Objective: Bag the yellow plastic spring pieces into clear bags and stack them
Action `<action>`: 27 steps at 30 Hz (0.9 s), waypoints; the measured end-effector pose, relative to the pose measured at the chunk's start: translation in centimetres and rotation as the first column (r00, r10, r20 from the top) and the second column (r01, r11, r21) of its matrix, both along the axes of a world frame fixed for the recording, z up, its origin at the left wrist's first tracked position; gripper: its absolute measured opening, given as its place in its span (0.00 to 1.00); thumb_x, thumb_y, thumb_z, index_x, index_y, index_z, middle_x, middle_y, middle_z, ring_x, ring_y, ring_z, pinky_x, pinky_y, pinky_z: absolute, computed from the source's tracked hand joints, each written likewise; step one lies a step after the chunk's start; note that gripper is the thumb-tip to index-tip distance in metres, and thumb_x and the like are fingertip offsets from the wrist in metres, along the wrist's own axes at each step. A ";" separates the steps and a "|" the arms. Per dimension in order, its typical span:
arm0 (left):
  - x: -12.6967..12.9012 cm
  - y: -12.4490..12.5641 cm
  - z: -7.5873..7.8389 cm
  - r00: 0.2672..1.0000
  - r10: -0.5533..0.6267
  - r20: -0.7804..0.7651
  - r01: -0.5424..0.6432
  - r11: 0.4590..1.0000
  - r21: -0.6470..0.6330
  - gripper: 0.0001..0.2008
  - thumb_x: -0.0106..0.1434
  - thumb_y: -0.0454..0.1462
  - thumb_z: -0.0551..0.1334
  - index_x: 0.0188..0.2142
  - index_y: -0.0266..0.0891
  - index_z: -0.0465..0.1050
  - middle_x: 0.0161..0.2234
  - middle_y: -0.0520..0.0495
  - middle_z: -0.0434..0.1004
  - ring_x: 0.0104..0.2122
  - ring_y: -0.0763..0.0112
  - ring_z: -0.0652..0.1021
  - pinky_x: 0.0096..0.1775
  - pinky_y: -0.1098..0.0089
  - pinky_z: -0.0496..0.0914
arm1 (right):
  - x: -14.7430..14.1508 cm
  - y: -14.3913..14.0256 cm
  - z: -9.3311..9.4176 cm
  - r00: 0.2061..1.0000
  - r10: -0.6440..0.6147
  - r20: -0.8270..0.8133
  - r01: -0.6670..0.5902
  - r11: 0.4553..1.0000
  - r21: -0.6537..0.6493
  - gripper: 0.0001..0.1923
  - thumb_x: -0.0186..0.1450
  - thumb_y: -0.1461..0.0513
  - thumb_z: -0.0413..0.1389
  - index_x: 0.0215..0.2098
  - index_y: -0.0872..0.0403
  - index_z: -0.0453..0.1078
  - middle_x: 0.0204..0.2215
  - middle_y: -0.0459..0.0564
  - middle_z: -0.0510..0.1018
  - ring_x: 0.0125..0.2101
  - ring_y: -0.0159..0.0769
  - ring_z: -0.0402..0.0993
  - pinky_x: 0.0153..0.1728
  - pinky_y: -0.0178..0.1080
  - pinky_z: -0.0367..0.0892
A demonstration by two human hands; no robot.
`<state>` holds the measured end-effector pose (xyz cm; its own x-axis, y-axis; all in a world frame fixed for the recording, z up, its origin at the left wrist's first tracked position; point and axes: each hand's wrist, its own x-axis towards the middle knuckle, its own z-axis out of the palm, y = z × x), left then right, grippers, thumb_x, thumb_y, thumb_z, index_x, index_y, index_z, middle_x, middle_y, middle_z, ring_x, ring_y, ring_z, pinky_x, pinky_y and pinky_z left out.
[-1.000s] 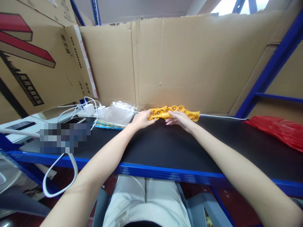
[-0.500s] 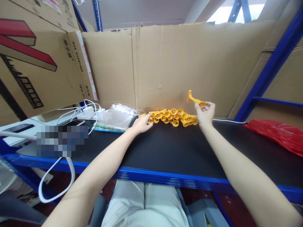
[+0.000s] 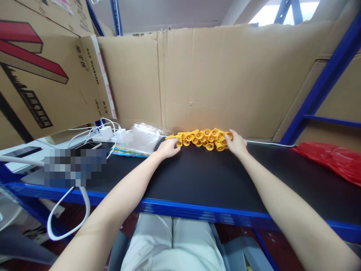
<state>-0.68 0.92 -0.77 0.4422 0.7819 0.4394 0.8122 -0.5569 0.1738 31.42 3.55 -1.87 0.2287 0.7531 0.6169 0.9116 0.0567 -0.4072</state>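
Note:
A low pile of yellow suction-cup pieces [image 3: 203, 138] lies on the black shelf top, close to the cardboard at the back. Most of the round cups face me, and short stems show behind some of them. At the pile's left end my left hand [image 3: 167, 148] is closed, with one cup showing between its thumb and fingers. My right hand [image 3: 237, 144] is closed around a yellow suction-cup piece [image 3: 229, 134] on the right end of the pile. The fingers partly hide that piece, and its stem cannot be seen.
Clear plastic bags [image 3: 142, 137] lie left of the pile, near a white power strip [image 3: 105, 133] with cables. A red plastic bag [image 3: 331, 158] rests at the right. Cardboard [image 3: 225, 75] stands upright behind, and a blue beam [image 3: 197, 211] edges the shelf in front.
My right hand has come down and slightly left, bringing the yellow piece it held in the air onto the right end of the pile. My left hand has hardly moved.

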 end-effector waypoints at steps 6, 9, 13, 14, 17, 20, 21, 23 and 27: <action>-0.2 0.2 0.0 0.995 0.091 -0.031 -0.092 0.995 -0.024 0.10 0.56 0.38 0.53 0.32 0.40 0.72 0.32 0.47 0.75 0.33 0.67 0.74 0.35 0.70 0.66 | 0.5 -0.1 0.7 0.990 -0.042 -0.132 0.044 0.999 0.010 0.27 0.64 0.53 0.40 0.58 0.56 0.55 0.56 0.57 0.61 0.55 0.47 0.56 0.52 0.54 0.50; -0.4 0.4 0.0 0.971 0.237 -0.003 -0.237 0.970 -0.045 0.10 0.56 0.37 0.53 0.34 0.38 0.71 0.35 0.44 0.75 0.35 0.64 0.74 0.36 0.69 0.67 | 1.3 0.0 0.8 0.971 -0.074 -0.228 0.080 0.997 0.017 0.28 0.64 0.53 0.39 0.58 0.59 0.55 0.56 0.59 0.60 0.55 0.47 0.55 0.52 0.51 0.50; -1.0 1.3 -0.6 0.941 0.331 0.062 -0.326 0.941 -0.087 0.17 0.54 0.36 0.55 0.44 0.34 0.66 0.43 0.38 0.72 0.43 0.60 0.72 0.43 0.67 0.66 | 2.1 0.1 0.5 0.946 -0.104 -0.306 0.106 0.994 -0.010 0.29 0.64 0.53 0.39 0.58 0.60 0.56 0.56 0.60 0.59 0.56 0.47 0.54 0.52 0.50 0.50; -1.1 1.6 -0.8 0.943 0.326 0.073 -0.317 0.942 -0.109 0.19 0.54 0.36 0.55 0.46 0.32 0.64 0.45 0.36 0.70 0.45 0.59 0.71 0.45 0.65 0.65 | 2.2 0.1 0.5 0.946 -0.105 -0.306 0.105 0.994 -0.016 0.29 0.64 0.53 0.39 0.58 0.60 0.56 0.56 0.61 0.59 0.56 0.47 0.54 0.52 0.50 0.50; -1.1 2.5 -1.6 0.959 0.251 0.129 -0.222 0.953 -0.207 0.27 0.54 0.36 0.56 0.53 0.30 0.57 0.52 0.34 0.64 0.51 0.58 0.67 0.50 0.64 0.61 | 2.0 0.0 0.4 0.955 -0.096 -0.280 0.091 0.995 -0.028 0.28 0.64 0.54 0.39 0.58 0.61 0.56 0.56 0.61 0.59 0.56 0.46 0.55 0.52 0.49 0.51; -0.7 3.4 -1.8 0.956 0.178 0.232 -0.107 0.952 -0.288 0.32 0.54 0.34 0.55 0.58 0.33 0.50 0.55 0.37 0.61 0.53 0.60 0.65 0.52 0.64 0.59 | 1.7 0.0 0.5 0.965 -0.084 -0.247 0.078 0.996 -0.033 0.27 0.65 0.54 0.39 0.57 0.61 0.56 0.55 0.62 0.61 0.55 0.45 0.56 0.52 0.47 0.53; -0.5 3.6 -1.7 0.948 0.178 0.265 -0.088 0.944 -0.318 0.32 0.54 0.34 0.54 0.59 0.35 0.49 0.55 0.38 0.61 0.53 0.61 0.66 0.52 0.64 0.59 | 1.6 0.0 0.5 0.968 -0.081 -0.237 0.075 0.997 -0.032 0.27 0.65 0.54 0.39 0.57 0.61 0.57 0.55 0.62 0.61 0.55 0.45 0.56 0.52 0.47 0.53; 0.0 4.1 -1.3 0.929 0.203 0.310 -0.074 0.922 -0.380 0.32 0.55 0.34 0.54 0.59 0.38 0.49 0.55 0.40 0.62 0.52 0.61 0.66 0.51 0.65 0.60 | 1.5 0.0 0.4 0.973 -0.073 -0.220 0.068 0.997 -0.032 0.26 0.65 0.55 0.39 0.56 0.61 0.57 0.55 0.61 0.61 0.55 0.45 0.56 0.51 0.47 0.53; 1.3 4.9 0.0 0.921 0.209 0.329 -0.031 0.880 -0.473 0.35 0.49 0.29 0.55 0.59 0.38 0.52 0.54 0.42 0.64 0.51 0.63 0.67 0.50 0.69 0.61 | 1.6 0.1 0.2 0.979 -0.056 -0.197 0.051 0.998 -0.032 0.26 0.64 0.54 0.40 0.56 0.60 0.58 0.55 0.61 0.61 0.53 0.46 0.59 0.51 0.47 0.54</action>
